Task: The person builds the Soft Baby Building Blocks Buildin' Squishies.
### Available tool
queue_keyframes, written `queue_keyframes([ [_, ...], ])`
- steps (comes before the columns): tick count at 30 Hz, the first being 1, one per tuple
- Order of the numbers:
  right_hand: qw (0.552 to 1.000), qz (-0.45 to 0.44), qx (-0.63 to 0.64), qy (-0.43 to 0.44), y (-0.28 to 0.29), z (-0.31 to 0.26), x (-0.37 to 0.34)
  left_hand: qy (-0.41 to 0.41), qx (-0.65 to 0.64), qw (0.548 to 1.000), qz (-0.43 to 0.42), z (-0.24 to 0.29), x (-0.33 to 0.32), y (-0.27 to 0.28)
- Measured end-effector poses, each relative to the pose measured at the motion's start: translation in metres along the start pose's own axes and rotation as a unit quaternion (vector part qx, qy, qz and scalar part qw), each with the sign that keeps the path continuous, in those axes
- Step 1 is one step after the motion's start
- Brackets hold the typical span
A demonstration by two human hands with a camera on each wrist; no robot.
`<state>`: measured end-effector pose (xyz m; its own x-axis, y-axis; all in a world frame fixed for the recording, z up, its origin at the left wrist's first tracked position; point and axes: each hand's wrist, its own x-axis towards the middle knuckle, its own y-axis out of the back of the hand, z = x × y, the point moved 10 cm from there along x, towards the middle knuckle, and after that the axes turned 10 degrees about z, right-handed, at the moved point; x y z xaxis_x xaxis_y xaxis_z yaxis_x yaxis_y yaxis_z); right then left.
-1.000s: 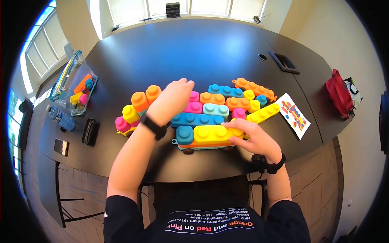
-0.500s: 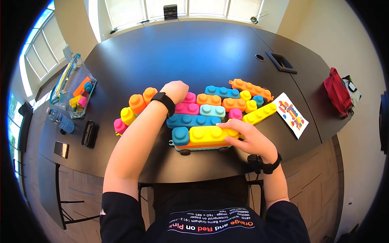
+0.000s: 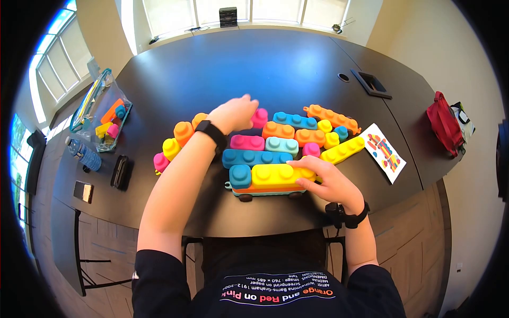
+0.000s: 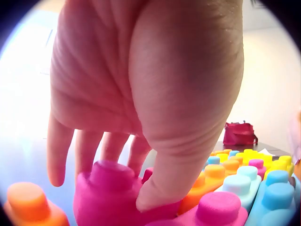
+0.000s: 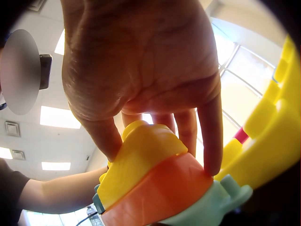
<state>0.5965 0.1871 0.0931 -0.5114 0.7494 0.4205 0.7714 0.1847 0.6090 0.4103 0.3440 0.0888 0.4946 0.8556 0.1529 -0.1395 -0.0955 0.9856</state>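
Note:
My left hand (image 3: 233,114) reaches over the back of the block group. In the left wrist view, its thumb and fingers straddle a magenta building block (image 4: 110,197), the thumb against the near side. My right hand (image 3: 335,183) grips the right end of a stacked block wagon, thumb on the near side, fingers beyond. That wagon has a long yellow block (image 3: 273,175) and a blue block (image 3: 240,176) on top, over an orange layer (image 5: 160,188) and a mint wheeled base (image 5: 202,209). Behind it lie a long blue block (image 3: 257,158) and another magenta block (image 3: 247,142).
More blocks, orange (image 3: 309,137), mint (image 3: 281,144) and yellow (image 3: 343,150), spread behind the wagon. A picture sheet (image 3: 385,153) lies at right. On the left are a clear bag (image 3: 101,114) with blocks, a water bottle (image 3: 85,153) and a dark case (image 3: 120,172).
My left hand moved slightly right and its fingers now show beside the rear magenta block, which has shifted away from its magenta neighbour. The right hand keeps its hold on the wagon.

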Motion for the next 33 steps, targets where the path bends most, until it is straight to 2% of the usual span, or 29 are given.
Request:
queue_keyframes([
  [1,1.000,-0.001,0.001,-0.001,0.000,0.000,0.000,-0.033,-0.024,0.994,0.097,0.014,-0.008,0.031],
  [3,1.000,-0.012,-0.015,-0.005,0.000,-0.001,0.000,-0.022,-0.112,0.974,0.196,0.029,-0.041,0.079],
  [5,1.000,-0.008,-0.012,-0.006,0.000,-0.001,-0.001,0.001,-0.207,0.951,0.229,0.037,-0.082,0.102],
  [6,1.000,-0.004,-0.009,-0.006,0.001,-0.001,-0.001,0.001,-0.206,0.952,0.228,0.041,-0.101,0.103],
  [8,1.000,-0.001,-0.012,-0.006,0.002,-0.004,-0.001,-0.031,-0.281,0.924,0.257,0.052,-0.136,0.107],
  [12,1.000,0.009,-0.023,0.006,0.000,-0.004,-0.001,-0.044,-0.324,0.917,0.228,0.065,-0.164,0.079],
  [17,1.000,0.005,-0.023,-0.004,-0.002,-0.004,0.000,-0.008,-0.328,0.924,0.198,0.072,-0.174,0.065],
  [21,1.000,0.009,-0.022,-0.004,-0.002,-0.004,-0.001,-0.013,-0.298,0.931,0.212,0.080,-0.179,0.062],
  [28,0.999,-0.018,-0.030,0.002,-0.001,-0.007,0.010,0.020,-0.325,0.912,0.249,0.078,-0.180,0.068],
  [29,0.997,-0.061,-0.040,0.002,-0.004,-0.008,0.015,0.034,-0.346,0.901,0.261,0.075,-0.180,0.070],
  [30,0.994,-0.103,-0.049,0.002,-0.006,-0.008,0.021,0.033,-0.345,0.901,0.261,0.074,-0.180,0.069],
  [31,0.994,-0.101,-0.050,0.003,-0.001,-0.008,0.031,0.043,-0.343,0.904,0.250,0.070,-0.179,0.064],
  [33,0.979,-0.182,-0.088,0.018,-0.009,-0.005,0.050,0.052,-0.340,0.908,0.239,0.067,-0.177,0.061],
])
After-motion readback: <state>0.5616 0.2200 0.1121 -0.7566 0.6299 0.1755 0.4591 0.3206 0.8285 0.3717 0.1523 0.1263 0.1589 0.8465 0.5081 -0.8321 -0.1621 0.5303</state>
